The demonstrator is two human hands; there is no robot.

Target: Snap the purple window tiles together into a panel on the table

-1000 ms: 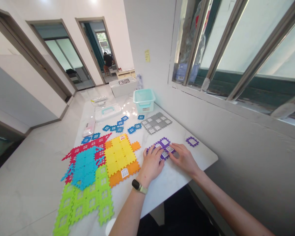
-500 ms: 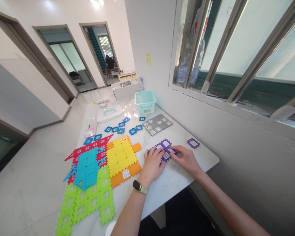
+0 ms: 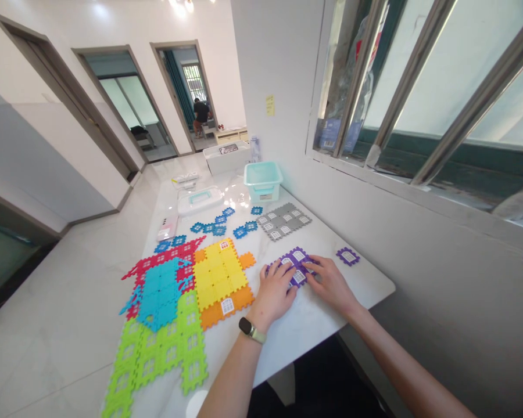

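Observation:
A small cluster of joined purple puzzle tiles (image 3: pixel 297 260) lies on the white table (image 3: pixel 314 313) near its right side. My left hand (image 3: pixel 275 291) rests flat on the cluster's left part with fingers stretched out. My right hand (image 3: pixel 330 284) presses on its right part, fingertips on the tiles. A single loose purple tile (image 3: pixel 347 256) lies just to the right of both hands.
Left of the hands lie a yellow-and-orange tile mat (image 3: pixel 221 280), red and cyan mats (image 3: pixel 161 284) and a lime green mat (image 3: pixel 157 354). Farther back are a grey mat (image 3: pixel 285 220), loose blue tiles (image 3: pixel 220 224), a teal basket (image 3: pixel 262 180) and white boxes. A person stands in a far doorway.
Both hands stay on the purple tiles with only slight finger shifts. The view has shifted a little, so everything sits slightly to the right.

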